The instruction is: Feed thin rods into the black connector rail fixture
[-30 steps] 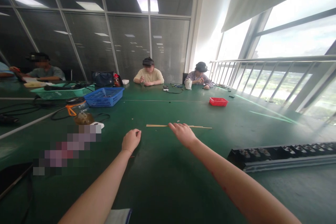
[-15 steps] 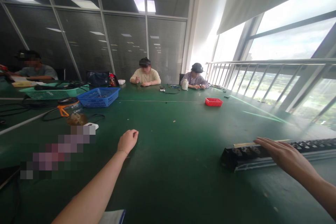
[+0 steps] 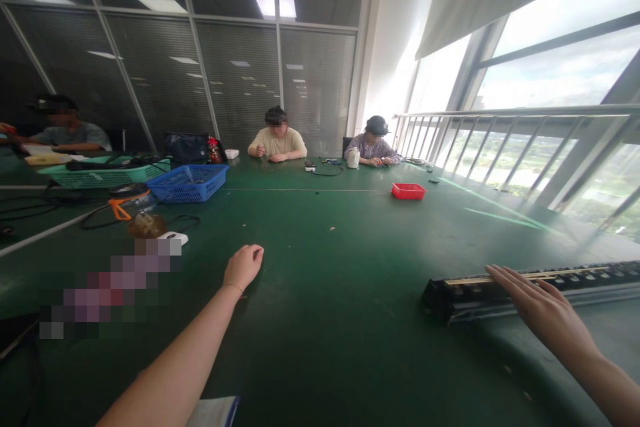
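Sticks point(image 3: 467, 281), thin and pale, lie along the top of a long black case point(image 3: 440, 303), probably for lengthwise support. I have the right hand point(image 3: 545, 307) over them, fingers outstretched; I can't tell whether it grips. My left hand point(image 3: 243, 268) rests curled on the desk point(image 3: 325, 333), perhaps for balance, contents hidden. Between them I see wide room, running out to the red basket point(image 3: 409, 193); the blue basket point(image 3: 187, 193) bounds the left.
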`<state>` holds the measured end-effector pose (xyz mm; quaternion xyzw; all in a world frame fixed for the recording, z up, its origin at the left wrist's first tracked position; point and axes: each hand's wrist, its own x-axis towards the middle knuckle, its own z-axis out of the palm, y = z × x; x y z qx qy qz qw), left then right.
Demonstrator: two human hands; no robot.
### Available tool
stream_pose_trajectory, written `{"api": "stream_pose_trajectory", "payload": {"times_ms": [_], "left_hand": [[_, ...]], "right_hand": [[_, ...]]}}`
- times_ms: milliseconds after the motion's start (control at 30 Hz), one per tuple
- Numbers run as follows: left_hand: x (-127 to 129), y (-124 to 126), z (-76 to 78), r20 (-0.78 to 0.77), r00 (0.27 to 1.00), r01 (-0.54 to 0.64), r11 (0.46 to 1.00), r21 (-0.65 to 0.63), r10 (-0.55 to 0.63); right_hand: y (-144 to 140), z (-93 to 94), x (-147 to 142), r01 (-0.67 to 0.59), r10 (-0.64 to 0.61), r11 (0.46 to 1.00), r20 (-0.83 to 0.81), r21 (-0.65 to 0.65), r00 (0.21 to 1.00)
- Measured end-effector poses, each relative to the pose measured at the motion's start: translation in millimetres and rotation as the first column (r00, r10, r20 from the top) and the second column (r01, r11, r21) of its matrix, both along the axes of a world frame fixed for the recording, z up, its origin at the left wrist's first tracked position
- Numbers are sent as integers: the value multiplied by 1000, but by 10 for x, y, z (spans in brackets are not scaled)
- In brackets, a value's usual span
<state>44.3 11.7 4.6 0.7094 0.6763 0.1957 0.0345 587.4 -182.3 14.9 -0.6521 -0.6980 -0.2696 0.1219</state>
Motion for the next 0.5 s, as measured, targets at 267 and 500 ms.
{"api": "stream_pose_trajectory", "payload": {"times_ms": [267, 500], "left_hand": [[6, -12, 11, -21, 1000, 7, 1000, 10, -6], [3, -17, 10, -12, 1000, 8, 1000, 13, -8]], "right_hand": [[49, -58, 148, -48, 44, 997, -55, -59, 998], [-1, -118, 50, -53, 51, 998, -102, -16, 993]]}}
